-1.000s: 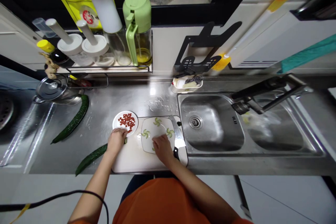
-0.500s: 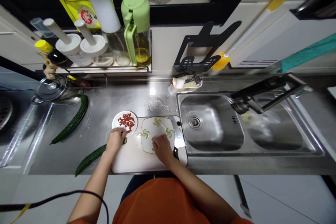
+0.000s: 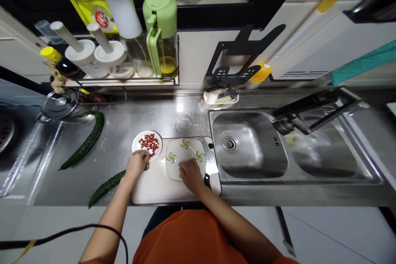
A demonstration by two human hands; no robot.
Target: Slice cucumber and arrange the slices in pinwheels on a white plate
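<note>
My left hand (image 3: 136, 166) is closed at the lower edge of a small round white plate (image 3: 135, 145) that holds small red-brown pieces (image 3: 149, 143). What its fingers hold, if anything, is hidden. Below that hand lies a cut cucumber (image 3: 107, 188), its end under my wrist. Over a square white plate (image 3: 185, 156), my right hand (image 3: 191, 176) is closed with fingertips bent down to the surface; I cannot make out anything in them. Thin green slices (image 3: 185, 144) lie in pinwheel clusters near the plate's edges, one partly under my right hand. The plate rests on a cutting board (image 3: 151, 192).
A knife (image 3: 209, 156) lies on the board right of the square plate. Further right is a double sink (image 3: 250, 144) with a black faucet (image 3: 305, 111). A whole cucumber (image 3: 85, 145) lies at left. Behind stands a rack with jars and a green-lidded oil bottle (image 3: 161, 29).
Hardly anything differs. Both hands stay in place over the two plates, with at most a tiny shift of the fingers.
</note>
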